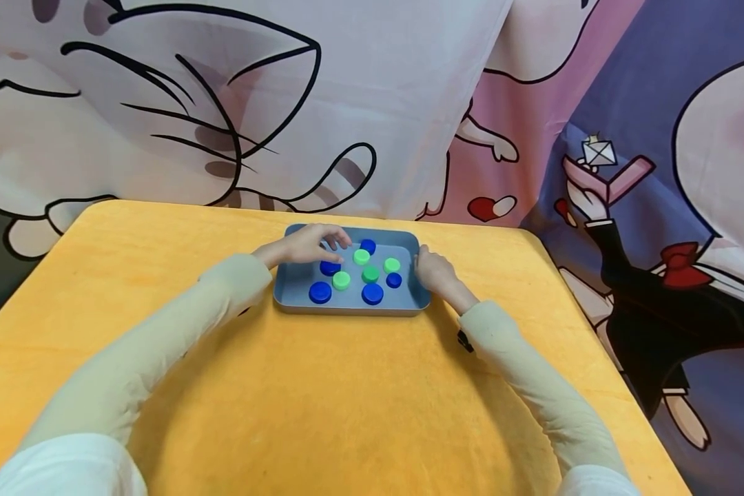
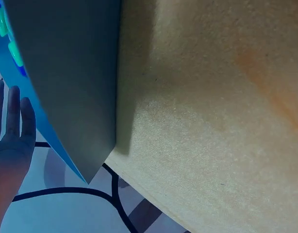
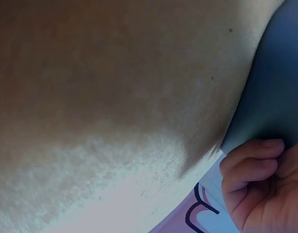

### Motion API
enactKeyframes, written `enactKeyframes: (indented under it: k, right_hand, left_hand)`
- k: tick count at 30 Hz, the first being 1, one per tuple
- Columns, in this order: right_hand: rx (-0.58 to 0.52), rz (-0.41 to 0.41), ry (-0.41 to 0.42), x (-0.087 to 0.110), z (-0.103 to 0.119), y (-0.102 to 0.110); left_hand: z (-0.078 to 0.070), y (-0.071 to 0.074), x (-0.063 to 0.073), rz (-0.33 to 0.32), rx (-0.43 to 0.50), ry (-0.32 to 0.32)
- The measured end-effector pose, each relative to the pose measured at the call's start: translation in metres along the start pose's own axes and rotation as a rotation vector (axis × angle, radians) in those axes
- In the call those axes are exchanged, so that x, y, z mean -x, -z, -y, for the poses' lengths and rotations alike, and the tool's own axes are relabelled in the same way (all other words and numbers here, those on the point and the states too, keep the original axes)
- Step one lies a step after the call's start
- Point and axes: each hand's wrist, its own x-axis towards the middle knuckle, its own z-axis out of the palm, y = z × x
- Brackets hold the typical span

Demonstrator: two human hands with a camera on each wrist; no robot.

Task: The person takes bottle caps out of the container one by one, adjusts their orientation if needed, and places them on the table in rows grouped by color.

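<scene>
A shallow grey-blue tray (image 1: 353, 311) rests on the table, with several round blue caps (image 1: 319, 293) and green caps (image 1: 342, 280) scattered over its bottom. My right hand (image 1: 435, 269) grips the tray's right edge. In the right wrist view, curled fingers (image 3: 248, 162) press against the tray's outer wall. Over the tray's left part is my left hand (image 1: 313, 243), its fingers spread and loosely bent, with nothing held. The thumb tip overlaps a blue cap (image 1: 330, 269) in the head view. Straight fingers (image 2: 13, 111) of that hand show beside the tray wall (image 2: 71, 73) in the left wrist view.
The yellow table (image 1: 322, 399) stretches from my body to a hanging cloth (image 1: 397, 103) printed with cartoon figures. The tray lies near the table's far edge. A purple printed cloth (image 1: 676, 207) hangs along the right side.
</scene>
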Motion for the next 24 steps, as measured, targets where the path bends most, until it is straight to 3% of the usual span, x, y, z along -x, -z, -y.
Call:
enactKeyframes:
  k: [24]
  right_hand:
    - [-0.019,-0.025,0.020,0.000,-0.002,-0.001]
  left_hand:
    - [0.018,-0.001,-0.006,0.091,-0.042,0.035]
